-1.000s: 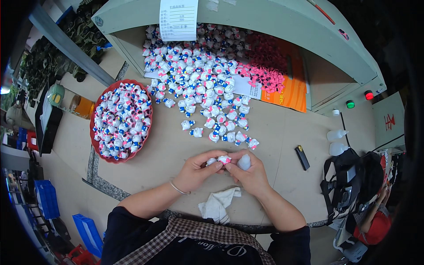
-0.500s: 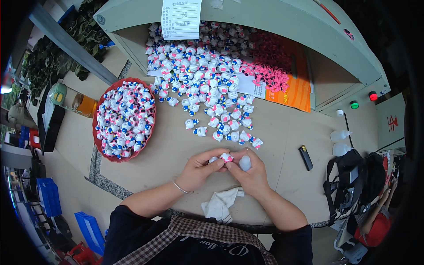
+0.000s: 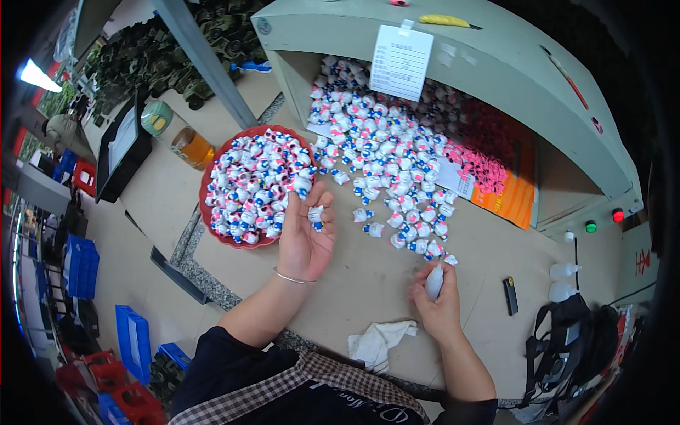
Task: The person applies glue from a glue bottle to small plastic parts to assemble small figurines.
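At the right rim of the red scalloped bowl, my left hand is turned palm up with its fingers curled. A small white, blue and pink cat-like figurine rests in its palm. Another such figurine shows at the thumb tip, by the heap in the bowl; whether the fingers grip it I cannot tell. My right hand is closed around a small white squeeze bottle, held upright just below the loose figurines on the table. One white-and-pink piece lies close to its fingertips.
A large pile of figurines spills from beneath the grey-green shelf, beside small pink parts. A white cloth lies near the front edge. Rightward are a black-and-yellow object, white bottles and a black bag.
My hands have parted: the left moved left to the bowl with a figurine, the right stayed over the table with the bottle. The whole view has swung left.
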A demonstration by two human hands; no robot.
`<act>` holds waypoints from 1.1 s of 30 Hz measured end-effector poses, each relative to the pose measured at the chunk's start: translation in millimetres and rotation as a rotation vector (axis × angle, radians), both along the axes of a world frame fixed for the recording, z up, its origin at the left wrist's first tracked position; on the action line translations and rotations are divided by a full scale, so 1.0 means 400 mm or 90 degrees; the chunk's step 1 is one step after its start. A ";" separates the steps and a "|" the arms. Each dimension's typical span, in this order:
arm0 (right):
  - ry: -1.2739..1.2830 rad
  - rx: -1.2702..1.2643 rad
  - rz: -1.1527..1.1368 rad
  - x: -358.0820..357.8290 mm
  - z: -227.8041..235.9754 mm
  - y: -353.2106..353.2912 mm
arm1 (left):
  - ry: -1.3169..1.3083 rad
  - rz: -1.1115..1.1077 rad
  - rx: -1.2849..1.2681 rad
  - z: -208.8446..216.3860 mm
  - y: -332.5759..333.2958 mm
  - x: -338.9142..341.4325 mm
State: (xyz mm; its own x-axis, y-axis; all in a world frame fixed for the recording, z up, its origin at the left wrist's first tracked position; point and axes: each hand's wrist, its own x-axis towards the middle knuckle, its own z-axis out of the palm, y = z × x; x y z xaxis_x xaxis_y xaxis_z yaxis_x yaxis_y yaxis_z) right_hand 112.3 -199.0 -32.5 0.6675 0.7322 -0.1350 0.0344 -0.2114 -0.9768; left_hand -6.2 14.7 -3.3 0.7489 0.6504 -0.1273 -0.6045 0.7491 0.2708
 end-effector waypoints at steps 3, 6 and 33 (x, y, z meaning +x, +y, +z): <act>0.084 0.069 -0.029 -0.005 0.034 0.013 | 0.065 -0.029 0.062 -0.004 -0.026 0.000; 0.049 0.106 -0.067 0.017 0.062 0.011 | 0.154 -0.145 0.143 -0.026 -0.088 0.026; 0.028 0.129 -0.103 0.019 0.084 -0.005 | 0.284 -0.452 0.330 -0.076 -0.161 0.038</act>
